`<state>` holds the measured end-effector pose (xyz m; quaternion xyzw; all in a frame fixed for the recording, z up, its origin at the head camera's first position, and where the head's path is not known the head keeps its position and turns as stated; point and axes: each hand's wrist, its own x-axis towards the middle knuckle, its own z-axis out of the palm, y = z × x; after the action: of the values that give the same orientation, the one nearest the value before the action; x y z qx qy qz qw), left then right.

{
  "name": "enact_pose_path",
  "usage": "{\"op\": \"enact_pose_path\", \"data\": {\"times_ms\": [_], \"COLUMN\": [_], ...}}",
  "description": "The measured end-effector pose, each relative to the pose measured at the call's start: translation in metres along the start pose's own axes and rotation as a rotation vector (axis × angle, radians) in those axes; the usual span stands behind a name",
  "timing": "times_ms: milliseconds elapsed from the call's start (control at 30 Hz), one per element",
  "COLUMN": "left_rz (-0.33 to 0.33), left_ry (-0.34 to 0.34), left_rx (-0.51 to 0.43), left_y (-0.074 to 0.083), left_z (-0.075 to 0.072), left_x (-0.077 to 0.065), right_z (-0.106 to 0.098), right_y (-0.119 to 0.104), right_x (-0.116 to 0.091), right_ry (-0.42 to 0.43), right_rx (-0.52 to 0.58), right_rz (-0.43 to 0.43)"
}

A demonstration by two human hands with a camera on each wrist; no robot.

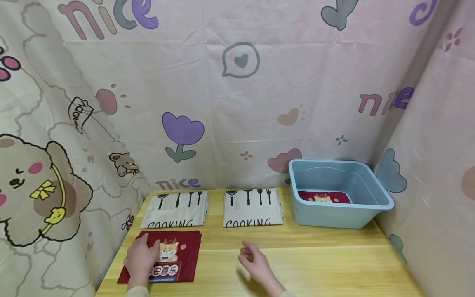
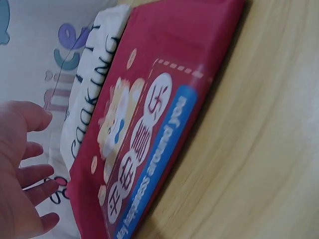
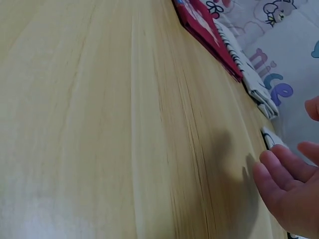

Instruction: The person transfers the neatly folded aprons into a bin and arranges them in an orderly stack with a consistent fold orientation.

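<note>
A folded dark red cloth (image 1: 189, 251) with a cartoon animal and Chinese lettering lies flat at the table's front left. Over its left part is my left hand (image 1: 141, 256), thumb apart from the loosely spread fingers; the left wrist view shows this hand (image 2: 22, 169) above the cloth's printed face (image 2: 184, 30) with nothing in its grasp. My right hand (image 1: 257, 264) hovers over bare wood right of the red cloth, its fingers loosely bent and holding nothing. In the right wrist view the hand (image 3: 294, 189) casts a shadow on the wood.
Two folded white cloths, a left one (image 1: 174, 212) and a right one (image 1: 252, 210), printed with utensils and "COOKING", lie along the back of the wooden table (image 1: 315, 260). A light blue bin (image 1: 330, 216) at back right holds another red cloth (image 1: 343, 197). Patterned curtains (image 1: 241, 107) surround the table.
</note>
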<state>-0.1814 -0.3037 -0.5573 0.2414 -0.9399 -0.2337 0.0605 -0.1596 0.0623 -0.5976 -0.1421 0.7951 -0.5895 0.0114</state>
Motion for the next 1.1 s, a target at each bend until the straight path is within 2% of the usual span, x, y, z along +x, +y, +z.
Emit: {"op": "enact_pose_path", "data": {"times_ms": [233,367,567,800,1100], "left_rz": [-0.066,-0.1,-0.134,-0.151,-0.177], "left_ry": [-0.009,-0.012,-0.014,-0.026,-0.057], "left_rx": [-0.041,-0.067,-0.091,-0.099,-0.117], "left_y": [-0.017,-0.024,-0.035,-0.039,-0.042], "left_z": [-0.004,-0.003,0.0,-0.003,-0.005], "left_x": [0.006,0.009,0.01,0.012,0.021], "right_z": [0.009,0.013,0.024,0.031,0.041], "right_y": [-0.005,-0.006,-0.007,-0.011,-0.014], "right_x": [0.001,0.002,0.002,0.005,0.016], "right_ry": [-0.033,-0.042,-0.059,-0.025,-0.031], "right_rx": [0.052,0.073,0.107,0.126,0.206], "right_rz": [0.047,0.049,0.095,0.107,0.197]}}
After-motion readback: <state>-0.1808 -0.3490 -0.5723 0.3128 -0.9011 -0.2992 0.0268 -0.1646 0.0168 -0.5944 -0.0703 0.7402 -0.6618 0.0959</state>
